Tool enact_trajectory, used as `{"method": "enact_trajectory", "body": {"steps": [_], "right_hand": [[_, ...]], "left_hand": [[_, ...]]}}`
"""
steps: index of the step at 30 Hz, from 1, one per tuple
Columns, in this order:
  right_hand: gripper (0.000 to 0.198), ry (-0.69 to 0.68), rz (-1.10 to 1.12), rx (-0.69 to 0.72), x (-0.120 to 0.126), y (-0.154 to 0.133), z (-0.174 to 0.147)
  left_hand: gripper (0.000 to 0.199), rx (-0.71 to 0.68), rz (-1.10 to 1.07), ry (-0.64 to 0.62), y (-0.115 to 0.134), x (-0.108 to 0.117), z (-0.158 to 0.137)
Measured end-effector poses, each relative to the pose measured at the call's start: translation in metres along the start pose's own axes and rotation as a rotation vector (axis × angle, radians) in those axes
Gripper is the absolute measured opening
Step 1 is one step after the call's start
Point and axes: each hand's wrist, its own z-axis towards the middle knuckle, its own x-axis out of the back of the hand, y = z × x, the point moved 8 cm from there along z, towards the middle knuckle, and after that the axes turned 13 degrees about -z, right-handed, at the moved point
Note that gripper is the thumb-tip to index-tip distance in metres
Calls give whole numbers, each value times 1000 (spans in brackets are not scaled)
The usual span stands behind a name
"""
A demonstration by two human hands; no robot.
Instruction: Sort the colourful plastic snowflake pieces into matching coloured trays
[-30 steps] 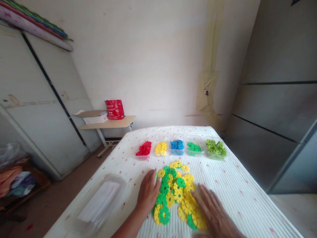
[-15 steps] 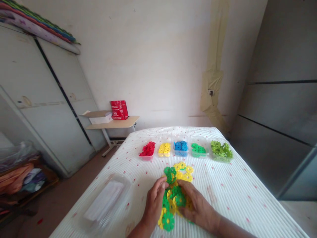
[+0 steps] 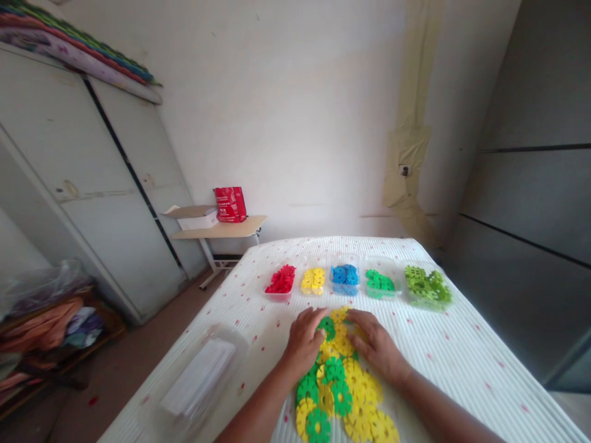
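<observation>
"What does the head camera show?"

"A person's left hand (image 3: 303, 339) and right hand (image 3: 379, 347) flank the far end of a heap of yellow and green flower-shaped discs (image 3: 339, 376), spread on a cloth-covered desk (image 3: 466, 375)."

"And the grip?"

"Loose on both sides, fingers parted and bent at the heap's edges. The hands themselves hide part of those edges."

"What stands around them?"

"Just beyond the heap, a row of clear tubs (image 3: 346, 291) crosses the desk: from the left, red pieces (image 3: 280, 280), yellow pieces (image 3: 313, 280), blue pieces (image 3: 345, 274), green pieces (image 3: 380, 280) and lime pieces (image 3: 427, 285). Left of the left forearm, apart from the heap, lies a clear container (image 3: 241, 346) with a white object (image 3: 200, 376) in it, too blurred to identify."

"Farther back?"

"A red bag (image 3: 229, 204) stands beside a box (image 3: 198, 221) on a smaller desk (image 3: 247, 226). Pale cabinets (image 3: 111, 234) line the left, colourful rolls (image 3: 115, 71) on top; tan tape (image 3: 410, 138) frames a wall socket (image 3: 405, 170)."
</observation>
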Motion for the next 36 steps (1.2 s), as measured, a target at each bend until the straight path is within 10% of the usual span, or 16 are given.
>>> {"method": "enact_trajectory", "body": {"steps": [21, 36], "right_hand": [[41, -198, -252, 220, -25, -33, 1], [23, -198, -282, 89, -26, -41, 36]], "left_hand": [[29, -34, -6, 3, -14, 22, -24], [28, 101, -151, 179, -38, 34, -23]]}}
